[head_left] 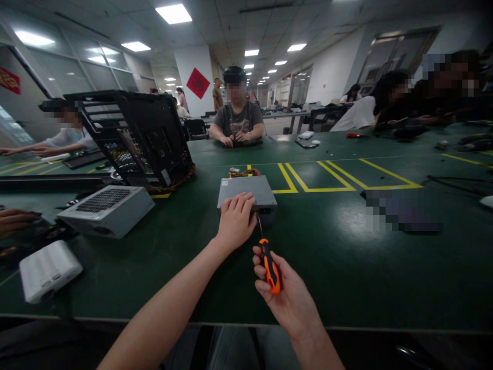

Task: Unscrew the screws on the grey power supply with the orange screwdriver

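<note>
A grey computer power supply point(252, 185) lies on the green table in front of me, its bundle of coloured wires point(246, 173) at the far side. My left hand point(235, 222) grips it, with the fingers across the top and the thumb down the near face. An orange and black screwdriver point(271, 270) is in my right hand point(287, 293), its handle lying along the fingers. The thin shaft points up at the near face of the power supply, beside my left thumb. I cannot tell whether its tip touches a screw.
To the left are a second power supply point(110, 210), a black open computer case point(142, 139) and a white box-shaped device point(50, 270). Yellow tape lines point(327, 189) mark the table point(185, 277). Across it sits a person point(239, 121); another person's hand point(15, 222) shows at far left.
</note>
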`<state>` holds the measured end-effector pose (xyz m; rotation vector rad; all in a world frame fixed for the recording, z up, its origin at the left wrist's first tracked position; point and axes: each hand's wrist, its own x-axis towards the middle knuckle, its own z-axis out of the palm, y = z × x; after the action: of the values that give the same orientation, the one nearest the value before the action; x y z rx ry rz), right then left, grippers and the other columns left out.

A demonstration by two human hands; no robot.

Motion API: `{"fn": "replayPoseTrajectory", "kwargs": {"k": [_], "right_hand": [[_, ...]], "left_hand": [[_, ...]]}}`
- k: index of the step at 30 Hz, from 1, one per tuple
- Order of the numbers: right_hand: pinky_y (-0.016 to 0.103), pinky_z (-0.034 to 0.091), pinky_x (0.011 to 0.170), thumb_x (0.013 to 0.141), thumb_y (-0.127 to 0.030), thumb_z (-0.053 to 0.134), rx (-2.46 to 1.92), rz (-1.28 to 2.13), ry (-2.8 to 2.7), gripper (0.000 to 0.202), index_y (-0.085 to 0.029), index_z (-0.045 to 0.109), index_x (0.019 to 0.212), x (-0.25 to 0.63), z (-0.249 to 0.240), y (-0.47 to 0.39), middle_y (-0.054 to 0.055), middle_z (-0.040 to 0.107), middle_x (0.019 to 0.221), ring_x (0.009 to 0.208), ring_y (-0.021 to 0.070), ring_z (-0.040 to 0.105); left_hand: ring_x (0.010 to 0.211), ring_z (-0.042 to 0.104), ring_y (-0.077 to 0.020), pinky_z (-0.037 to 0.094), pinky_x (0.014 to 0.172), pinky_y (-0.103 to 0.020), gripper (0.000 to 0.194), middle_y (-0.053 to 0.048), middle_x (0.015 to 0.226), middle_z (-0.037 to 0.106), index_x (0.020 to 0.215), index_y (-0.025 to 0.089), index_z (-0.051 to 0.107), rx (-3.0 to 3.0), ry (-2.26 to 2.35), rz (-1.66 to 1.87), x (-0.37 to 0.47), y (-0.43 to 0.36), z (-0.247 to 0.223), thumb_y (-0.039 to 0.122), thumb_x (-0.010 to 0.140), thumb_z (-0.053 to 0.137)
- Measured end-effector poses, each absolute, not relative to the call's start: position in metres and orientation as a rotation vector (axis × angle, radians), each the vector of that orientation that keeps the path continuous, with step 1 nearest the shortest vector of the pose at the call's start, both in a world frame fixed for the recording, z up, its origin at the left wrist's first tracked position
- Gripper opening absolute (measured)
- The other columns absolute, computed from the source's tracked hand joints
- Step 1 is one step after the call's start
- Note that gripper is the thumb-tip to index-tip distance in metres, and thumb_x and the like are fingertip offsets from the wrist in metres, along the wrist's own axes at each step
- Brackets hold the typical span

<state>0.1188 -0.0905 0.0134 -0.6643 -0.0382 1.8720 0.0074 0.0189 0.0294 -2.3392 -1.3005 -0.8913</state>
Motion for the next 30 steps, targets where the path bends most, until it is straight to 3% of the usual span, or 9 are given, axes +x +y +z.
{"fn": "replayPoseTrajectory", "kwargs": {"k": [4, 10, 17, 24, 30], "right_hand": [[0.013, 0.031, 0.035, 0.089, -0.021, 0.041, -0.637, 1.860, -0.065, 0.026, -0.006, 0.062, 0.096, 0.1185, 0.0115, -0.0907, 0.005, 0.059, 0.069, 0.050, 0.0056, 0.048], [0.013, 0.032, 0.036, 0.078, -0.010, 0.055, -0.629, 1.774, -0.138, 0.007, -0.010, 0.061, 0.079, 0.1164, 0.0062, -0.0926, 0.006, 0.061, 0.071, 0.054, 0.0063, 0.049], [0.014, 0.033, 0.037, 0.086, -0.018, 0.045, -0.665, 1.834, -0.045, 0.021, -0.006, 0.063, 0.083, 0.1176, 0.0129, -0.0916, 0.006, 0.059, 0.069, 0.051, 0.0060, 0.048], [0.013, 0.031, 0.036, 0.083, -0.020, 0.050, -0.618, 1.862, -0.068, 0.022, -0.006, 0.063, 0.095, 0.1185, 0.0132, -0.0916, 0.006, 0.058, 0.070, 0.051, 0.0059, 0.048], [0.013, 0.032, 0.038, 0.074, -0.012, 0.061, -0.623, 1.788, -0.137, 0.005, -0.010, 0.062, 0.079, 0.1169, 0.0072, -0.0931, 0.006, 0.061, 0.072, 0.055, 0.0063, 0.050]], "left_hand": [[0.119, 0.044, -0.0220, 0.029, 0.097, -0.039, 0.030, -0.007, 0.125, 0.054, 0.114, 0.019, 0.050, -2.335, -1.298, -0.894, 0.0075, 0.0189, 0.0292, 0.024, 0.084, 0.047], [0.119, 0.044, -0.0216, 0.029, 0.097, -0.039, 0.031, -0.007, 0.124, 0.054, 0.114, 0.019, 0.050, -2.335, -1.294, -0.897, 0.0072, 0.0180, 0.0299, 0.024, 0.084, 0.048], [0.119, 0.043, -0.0218, 0.029, 0.097, -0.039, 0.030, -0.007, 0.125, 0.054, 0.115, 0.019, 0.050, -2.344, -1.299, -0.889, 0.0071, 0.0178, 0.0306, 0.024, 0.085, 0.046], [0.119, 0.043, -0.0220, 0.030, 0.097, -0.039, 0.031, -0.007, 0.125, 0.054, 0.115, 0.019, 0.050, -2.336, -1.289, -0.893, 0.0067, 0.0182, 0.0301, 0.023, 0.084, 0.046], [0.119, 0.044, -0.0220, 0.030, 0.097, -0.039, 0.031, -0.008, 0.125, 0.054, 0.115, 0.019, 0.049, -2.337, -1.286, -0.883, 0.0067, 0.0181, 0.0304, 0.024, 0.084, 0.047]]}}
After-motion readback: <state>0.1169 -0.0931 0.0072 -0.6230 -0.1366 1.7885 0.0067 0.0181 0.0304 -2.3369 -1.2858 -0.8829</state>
